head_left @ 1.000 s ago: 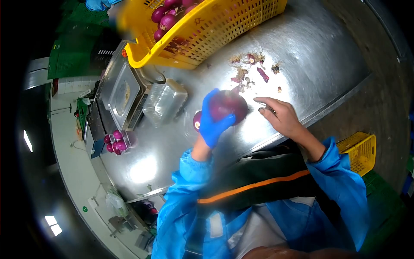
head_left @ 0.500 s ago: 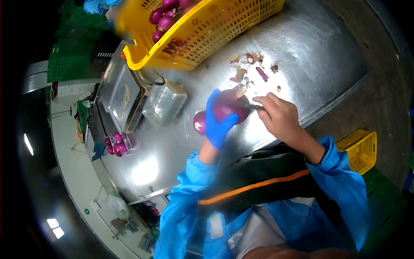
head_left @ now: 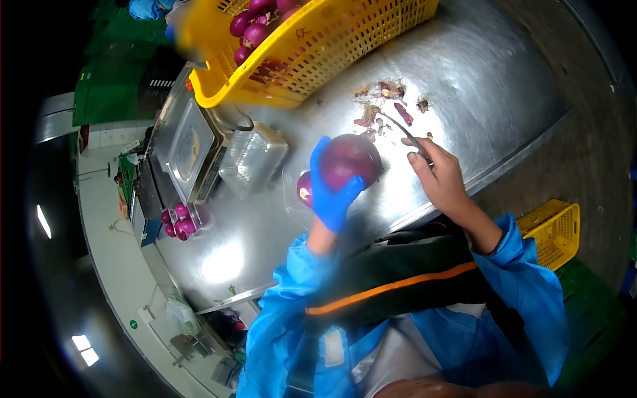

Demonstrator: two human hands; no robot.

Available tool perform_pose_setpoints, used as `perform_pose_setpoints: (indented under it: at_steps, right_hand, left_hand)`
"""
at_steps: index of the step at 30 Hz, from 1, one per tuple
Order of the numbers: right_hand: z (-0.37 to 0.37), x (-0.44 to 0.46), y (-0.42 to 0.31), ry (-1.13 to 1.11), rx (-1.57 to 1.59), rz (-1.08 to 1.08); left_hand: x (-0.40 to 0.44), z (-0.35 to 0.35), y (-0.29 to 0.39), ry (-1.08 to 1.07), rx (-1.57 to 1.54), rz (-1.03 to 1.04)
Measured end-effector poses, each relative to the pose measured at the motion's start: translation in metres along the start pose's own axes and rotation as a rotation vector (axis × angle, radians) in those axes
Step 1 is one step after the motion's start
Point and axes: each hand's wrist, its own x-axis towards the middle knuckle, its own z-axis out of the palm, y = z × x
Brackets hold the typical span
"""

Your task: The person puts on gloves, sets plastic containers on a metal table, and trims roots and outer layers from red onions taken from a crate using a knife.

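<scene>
My left hand (head_left: 332, 199), in a blue glove, is wrapped round a large red onion (head_left: 350, 161) held above the metal table. Bare, my right hand (head_left: 439, 174) grips a thin curved knife (head_left: 403, 127), its blade pointing up and left, apart from the onion. Another red onion (head_left: 304, 189) sits in a clear tray just left of my gloved hand. Beyond the blade lie root ends and skin scraps (head_left: 403, 114) on the table.
A yellow basket (head_left: 312, 63) of red onions stands at the back. Stacked clear trays (head_left: 253, 159) sit beside a scale (head_left: 192, 149) on the left. Packed small onions (head_left: 181, 221) lie at the left edge. Another yellow basket (head_left: 556, 233) is on the right, below table level.
The knife has moved off the onion, and my right hand has shifted slightly right and down. Root strands seen at the onion's top half a second ago no longer show there.
</scene>
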Motion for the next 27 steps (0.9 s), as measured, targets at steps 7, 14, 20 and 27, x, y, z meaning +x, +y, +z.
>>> perform_pose_setpoints:
  at_steps: [7, 14, 20, 27]
  right_hand:
    - [0.014, 0.013, -0.002, -0.306, 0.47, 0.242]
    - [0.017, 0.013, -0.009, -0.14, 0.115, 0.062]
    - [-0.009, 0.002, -0.012, -0.051, -0.448, -0.355]
    - [-0.008, -0.003, -0.003, -0.02, -0.592, -0.435]
  left_hand:
    - [0.004, 0.011, -0.004, -0.179, -0.179, -0.024]
    - [0.006, 0.009, 0.009, -0.183, -0.558, -0.396]
    - [0.015, 0.005, 0.012, -0.05, -0.6, -0.289]
    - [0.02, 0.007, 0.014, -0.039, -0.486, -0.206]
